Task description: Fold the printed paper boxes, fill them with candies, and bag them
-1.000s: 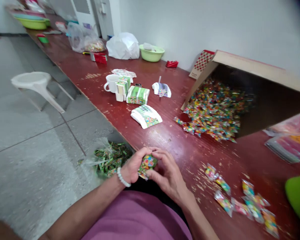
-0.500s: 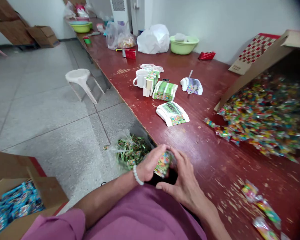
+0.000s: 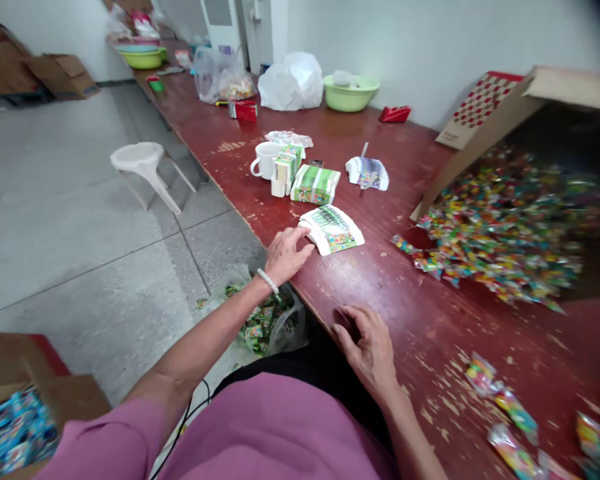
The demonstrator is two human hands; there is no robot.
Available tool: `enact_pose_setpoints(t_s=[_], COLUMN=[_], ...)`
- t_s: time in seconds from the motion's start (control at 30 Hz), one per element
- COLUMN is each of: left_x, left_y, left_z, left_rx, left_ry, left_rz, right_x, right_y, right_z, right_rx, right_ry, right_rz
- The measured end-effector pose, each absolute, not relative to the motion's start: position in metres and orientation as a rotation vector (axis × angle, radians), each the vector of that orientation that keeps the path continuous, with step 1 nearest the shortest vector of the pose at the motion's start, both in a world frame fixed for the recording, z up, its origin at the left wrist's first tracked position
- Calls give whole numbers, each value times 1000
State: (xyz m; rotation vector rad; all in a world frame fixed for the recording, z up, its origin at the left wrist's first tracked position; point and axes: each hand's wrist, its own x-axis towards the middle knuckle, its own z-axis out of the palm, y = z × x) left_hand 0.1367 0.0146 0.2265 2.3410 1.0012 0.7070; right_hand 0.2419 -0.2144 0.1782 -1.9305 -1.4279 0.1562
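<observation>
My left hand point(image 3: 289, 255), a pale bead bracelet on its wrist, stretches over the table edge with its fingertips at the left edge of a fanned stack of green-and-white printed cards point(image 3: 334, 230). Its fingers are extended, and no card is lifted. At the table's near edge, my right hand point(image 3: 371, 343) is open, thumb and fingers curved apart with nothing visible between them. Below my left wrist is a clear plastic bag point(image 3: 293, 323) of small green printed packs point(image 3: 261, 328), partly hidden by the forearm.
A tipped cardboard box point(image 3: 485, 150) spills wrapped candies point(image 3: 505, 233) on the right. Candy strips point(image 3: 515, 413) lie near me. Bundled green cards point(image 3: 315, 185), a white mug point(image 3: 266, 160) and purple cards point(image 3: 367, 173) are farther back. A stool point(image 3: 137, 157) and a box of blue packets point(image 3: 17, 427) are left.
Both hands were together around a small green printed pack, which is no longer in them. My left hand has moved forward to the card stack; my right hand has opened at the table edge.
</observation>
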Motion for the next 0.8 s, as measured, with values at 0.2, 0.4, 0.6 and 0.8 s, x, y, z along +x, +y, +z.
enact_pose_setpoints(t_s=[0.2,0.4,0.6,0.8], left_x=[194,202,203,168], left_y=[23,28,24,-16], left_z=[226,223,230,239], left_rx=[2610,2690,2542,2215], left_ry=[981,1005,995,861], left_rz=[579,481,544,482], right_x=[243,242,243,252], right_y=[-214,-213,-212,-207], right_z=[178,181,180,196], right_rx=[-1888,-1873,-1814,-1474], right_ry=[-1398,-1346,-1211,-381], right_rz=[154,202,306,607])
